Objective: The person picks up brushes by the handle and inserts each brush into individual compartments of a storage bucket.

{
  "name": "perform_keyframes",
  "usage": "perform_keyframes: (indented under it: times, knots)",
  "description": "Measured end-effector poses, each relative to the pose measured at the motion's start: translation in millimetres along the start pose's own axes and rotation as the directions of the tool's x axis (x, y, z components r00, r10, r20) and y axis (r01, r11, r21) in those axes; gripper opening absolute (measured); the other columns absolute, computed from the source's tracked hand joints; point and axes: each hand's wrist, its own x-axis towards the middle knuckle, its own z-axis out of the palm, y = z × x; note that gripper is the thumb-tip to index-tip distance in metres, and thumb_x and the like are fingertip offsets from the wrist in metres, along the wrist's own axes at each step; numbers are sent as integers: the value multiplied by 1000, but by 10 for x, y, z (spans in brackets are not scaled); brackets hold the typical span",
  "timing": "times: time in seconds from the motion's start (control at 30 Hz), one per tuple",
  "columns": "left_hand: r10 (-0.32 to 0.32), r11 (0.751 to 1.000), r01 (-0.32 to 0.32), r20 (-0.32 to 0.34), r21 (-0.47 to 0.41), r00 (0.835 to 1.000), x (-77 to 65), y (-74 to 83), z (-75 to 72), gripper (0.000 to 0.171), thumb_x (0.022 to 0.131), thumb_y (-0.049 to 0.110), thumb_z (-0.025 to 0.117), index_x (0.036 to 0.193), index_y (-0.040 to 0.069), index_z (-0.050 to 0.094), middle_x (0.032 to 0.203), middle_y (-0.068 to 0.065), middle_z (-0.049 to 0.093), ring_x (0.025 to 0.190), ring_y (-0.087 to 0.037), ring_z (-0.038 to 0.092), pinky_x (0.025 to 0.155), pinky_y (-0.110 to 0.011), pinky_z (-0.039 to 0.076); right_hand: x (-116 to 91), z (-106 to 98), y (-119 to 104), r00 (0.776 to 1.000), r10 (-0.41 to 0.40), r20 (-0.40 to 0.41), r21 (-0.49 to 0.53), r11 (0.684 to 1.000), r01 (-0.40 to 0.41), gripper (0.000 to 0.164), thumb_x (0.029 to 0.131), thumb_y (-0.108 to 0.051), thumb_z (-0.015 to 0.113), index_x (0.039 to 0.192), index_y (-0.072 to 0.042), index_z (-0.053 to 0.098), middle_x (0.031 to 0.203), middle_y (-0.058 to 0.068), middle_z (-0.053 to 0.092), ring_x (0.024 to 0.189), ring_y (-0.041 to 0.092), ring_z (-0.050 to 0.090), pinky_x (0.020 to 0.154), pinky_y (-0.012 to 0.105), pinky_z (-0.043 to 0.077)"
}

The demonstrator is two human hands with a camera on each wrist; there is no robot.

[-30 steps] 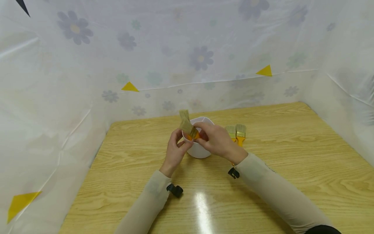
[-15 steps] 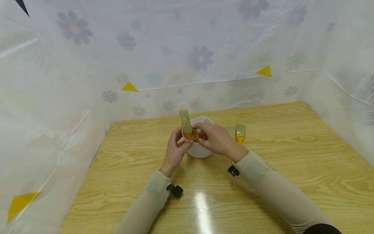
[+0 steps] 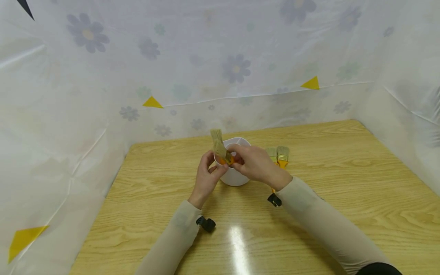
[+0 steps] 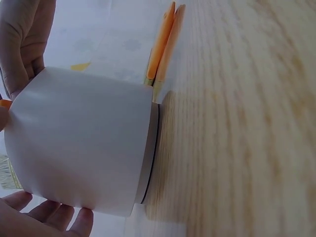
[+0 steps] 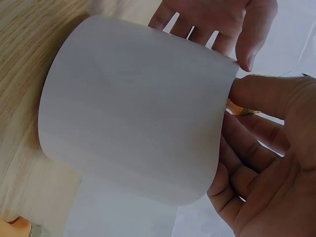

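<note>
A white pen holder [image 3: 235, 178] with dividers inside stands on the table in the head view. My left hand [image 3: 205, 177] grips its left side, fingers along the wall and thumb at the rim. My right hand [image 3: 256, 164] pinches a paintbrush [image 3: 227, 155] by its orange handle near the metal band, bristles up and leaning left. Another paintbrush [image 3: 216, 135] stands bristles up behind it, its lower part hidden. In the right wrist view, the holder [image 5: 133, 108] hides the handle below the rim, where a bit of orange [image 5: 237, 107] shows between my fingers.
Two more paintbrushes lie to the right of the holder, one brush [image 3: 283, 153] in plainer sight and the other brush [image 3: 271, 153] partly behind my right hand. A plastic-covered wall [image 3: 206, 68] with flower prints rises behind the wooden table [image 3: 154, 172].
The held paintbrush has sunk slightly and its bristles now overlap the other brush more. My right hand has shifted very little; the left hand keeps its place on the holder.
</note>
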Motion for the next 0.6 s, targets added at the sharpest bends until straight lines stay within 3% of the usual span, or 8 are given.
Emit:
perform_keyframes:
  times: [0.33,0.6]
  knots:
    - [7,1000,-7,7,3,1000,8,-2,-5,62,89,10,66,142,2,36,144,-17,38,135,-34,31,107,-56,28,-22,-26,12,1000,-5,20,19,1000,5,34,87,-18,68,119,-17,58,93,-3,69,79,10,65,67,33,54]
    - [14,1000,-14,19,13,1000,3,-7,-12,65,88,10,67,143,0,33,144,-19,36,135,-35,31,106,-57,29,-42,-19,-1,1000,-11,19,10,1000,11,37,87,-36,70,117,-18,58,96,-3,69,81,9,66,68,33,54]
